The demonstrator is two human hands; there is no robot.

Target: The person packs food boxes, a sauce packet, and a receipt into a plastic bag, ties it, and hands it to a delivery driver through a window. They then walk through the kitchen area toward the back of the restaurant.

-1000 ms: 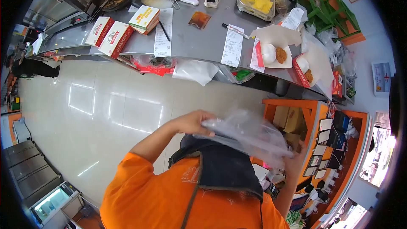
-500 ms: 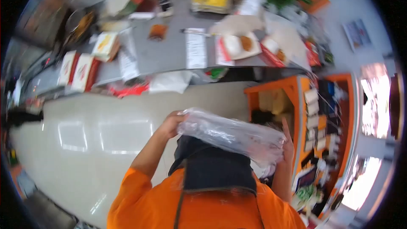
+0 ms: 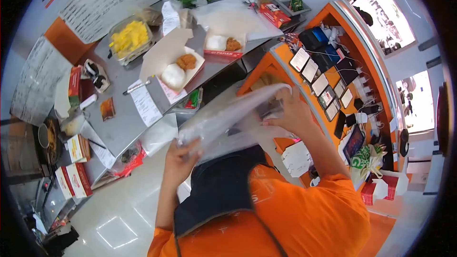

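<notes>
A clear plastic bag [image 3: 221, 123] stretches in front of my dark apron, slightly blurred. My left hand [image 3: 182, 161] grips its lower left end, fingers curled against the film. At the bag's upper right end, my right hand [image 3: 293, 113] pinches the film between thumb and fingers. Beyond the bag, an open meal box [image 3: 164, 47] on the grey table holds wrapped rice and fried chicken. Beside it sits a second open box [image 3: 223, 54] with similar contents. A printed receipt [image 3: 144, 103] lies at the table edge, with a pen across its top.
A tub [image 3: 127, 58] of yellow packets and a sauce sachet [image 3: 107, 109] are on the table [image 3: 121, 131]. Closed boxes [image 3: 80, 181] stand at its left end. To the right, an orange shelf counter [image 3: 281, 69] carries several phones [image 3: 320, 84] and cables.
My view has turned to the right, towards the phone counter. The bag, bunched lengthwise before, is now spread wider, with my right hand raised higher than my left.
</notes>
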